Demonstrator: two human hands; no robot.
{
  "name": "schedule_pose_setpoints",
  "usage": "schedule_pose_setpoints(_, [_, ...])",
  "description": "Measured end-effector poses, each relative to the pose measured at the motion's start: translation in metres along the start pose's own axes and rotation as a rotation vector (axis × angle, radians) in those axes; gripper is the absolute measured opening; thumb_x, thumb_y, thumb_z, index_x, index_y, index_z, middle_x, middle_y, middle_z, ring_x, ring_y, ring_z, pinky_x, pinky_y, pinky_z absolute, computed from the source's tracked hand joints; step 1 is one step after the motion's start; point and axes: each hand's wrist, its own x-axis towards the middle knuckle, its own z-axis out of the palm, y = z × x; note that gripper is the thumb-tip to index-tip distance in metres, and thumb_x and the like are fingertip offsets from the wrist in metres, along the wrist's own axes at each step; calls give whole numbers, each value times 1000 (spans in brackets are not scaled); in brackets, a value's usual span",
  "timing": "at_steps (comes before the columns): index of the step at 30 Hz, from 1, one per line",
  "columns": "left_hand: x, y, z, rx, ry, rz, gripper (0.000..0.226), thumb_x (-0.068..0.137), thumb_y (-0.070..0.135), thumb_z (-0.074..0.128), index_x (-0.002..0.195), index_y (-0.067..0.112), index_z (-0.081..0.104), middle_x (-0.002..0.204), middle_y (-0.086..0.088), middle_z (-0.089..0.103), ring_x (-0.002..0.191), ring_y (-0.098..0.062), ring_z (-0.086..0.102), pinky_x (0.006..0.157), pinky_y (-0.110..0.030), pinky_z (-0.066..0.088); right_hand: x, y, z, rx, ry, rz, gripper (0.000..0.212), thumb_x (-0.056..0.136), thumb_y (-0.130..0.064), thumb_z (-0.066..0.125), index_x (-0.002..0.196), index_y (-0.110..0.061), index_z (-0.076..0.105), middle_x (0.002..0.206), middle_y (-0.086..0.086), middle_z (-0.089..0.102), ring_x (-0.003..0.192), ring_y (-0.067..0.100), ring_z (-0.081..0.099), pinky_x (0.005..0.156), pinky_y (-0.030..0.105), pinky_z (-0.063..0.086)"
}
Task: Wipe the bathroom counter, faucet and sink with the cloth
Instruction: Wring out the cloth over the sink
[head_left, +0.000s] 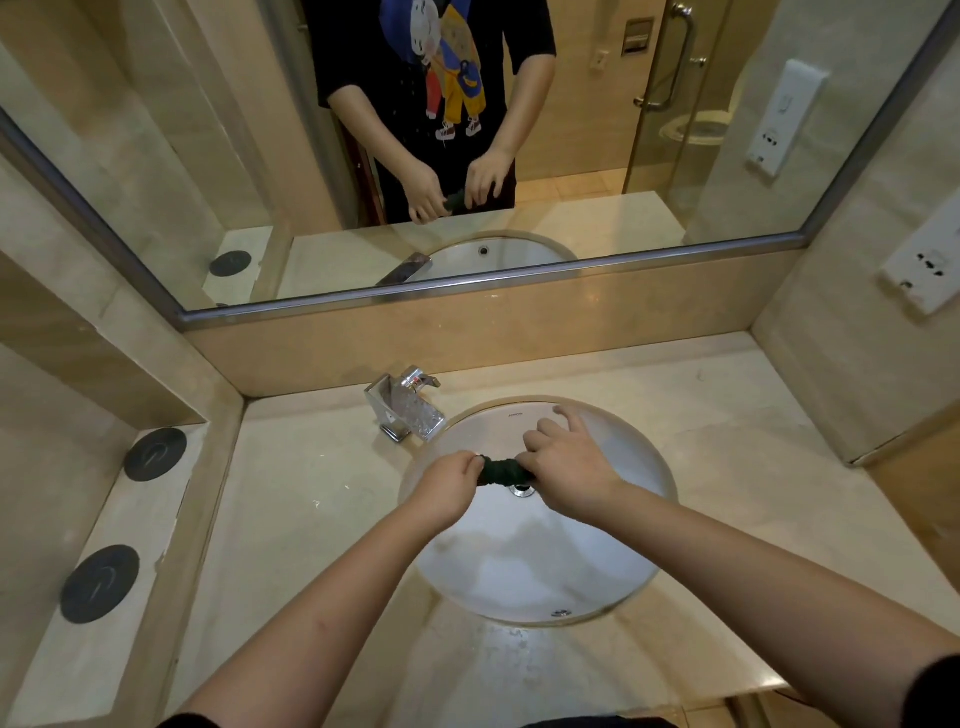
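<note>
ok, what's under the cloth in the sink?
The chrome drain, partly covered by the cloth and right hand, in the white sink. The left hand grips the cloth's other end.

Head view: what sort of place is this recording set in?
A bathroom, possibly a hotel's: a white sink sunk in a stone counter with a chrome faucet, a wide mirror above, and a toilet reflected in it.

Cloth (500, 469): dark green, near black, plain. Sink (519, 561): white, greyish smears. Table (311, 493): cream stone, faint mottling, pale specks. Faucet (408, 408): chrome. Backsplash (467, 332): plain tan. Ledge discs (155, 453): matte black, one thin pale curved mark each. Socket plate (922, 267): white. Shirt (441, 62) in mirror: black with blue, yellow, red and white cartoon print.
</note>
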Motion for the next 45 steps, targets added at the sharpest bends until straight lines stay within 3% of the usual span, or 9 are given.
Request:
schedule_pose_setpoints(5, [-7, 9, -11, -516, -343, -358, 32, 101, 32, 36, 79, 17, 54, 55, 5, 42, 54, -10, 48, 59, -26, 31, -11, 8, 4, -162, 385, -118, 33, 78, -2, 34, 80, -14, 65, 72, -1, 49, 73, 21, 40, 93, 46, 38])
schedule_pose_setpoints(8, [-9, 6, -13, -548, -504, -415, 29, 101, 34, 36, 83, 19, 52, 55, 8, 40, 58, -8, 55, 63, -27, 36, -15, 7, 8, -161, 454, -121, 25, 79, 0, 44, 81, -14, 65, 72, -1, 49, 70, 21, 42, 89, 43, 39])
schedule_pose_setpoints(15, [-17, 5, -10, -540, -85, -152, 15, 96, 16, 52, 110, 20, 56, 89, -14, 73, 69, -20, 72, 61, -13, 49, -14, 9, 12, -46, 152, -99, 4, 78, -23, 66, 76, -20, 65, 67, -3, 50, 74, 22, 52, 105, 53, 28])
schedule_pose_setpoints(18, [-16, 3, -9, -502, 80, 22, 13, 94, 13, 57, 95, 22, 66, 81, -13, 73, 68, -24, 72, 78, -30, 56, -12, 4, 3, 101, -31, 6, 16, 82, -34, 61, 75, -20, 63, 68, -5, 54, 78, 21, 53, 105, 52, 33])
schedule_pose_setpoints(24, [-14, -8, -7, -123, 24, 248, 54, 83, 24, 72, 133, 30, 53, 107, 6, 64, 93, -7, 58, 89, -20, 44, -8, 1, -5, 523, -289, 238, 27, 89, -45, 57, 76, -20, 57, 71, -5, 53, 82, 17, 50, 108, 36, 18])
schedule_pose_setpoints(31, [-1, -12, -17, 268, 116, 409, 14, 94, 34, 52, 91, 24, 62, 85, 12, 59, 84, -13, 52, 80, -36, 40, -5, 1, -11, 494, -338, 166, 21, 93, -41, 51, 85, -22, 56, 79, -3, 57, 82, 17, 48, 110, 42, 19])
schedule_pose_setpoints(36, [-9, 4, -8, -111, 86, 158, 34, 100, 27, 45, 68, 19, 55, 58, 4, 54, 54, -6, 49, 58, -21, 35, -10, 0, -7, -21, 25, 14, 7, 75, -16, 62, 70, -17, 57, 51, -3, 53, 67, 23, 55, 106, 56, 34])
schedule_pose_setpoints(40, [-10, 12, -19, -524, -282, -324, 32, 100, 36, 46, 84, 12, 61, 49, 4, 50, 52, -9, 57, 64, -26, 39, -15, 1, -1, -160, 218, -92, 16, 66, 0, 46, 69, -13, 56, 52, 0, 47, 60, 23, 47, 99, 49, 33])
schedule_pose_setpoints(45, [-12, 10, -21, -514, -498, -495, 36, 101, 40, 40, 85, 13, 58, 47, 7, 43, 54, -8, 55, 67, -27, 41, -16, -1, 4, -180, 305, -177, 16, 65, 2, 52, 72, -12, 59, 54, 0, 46, 60, 22, 47, 96, 44, 35])
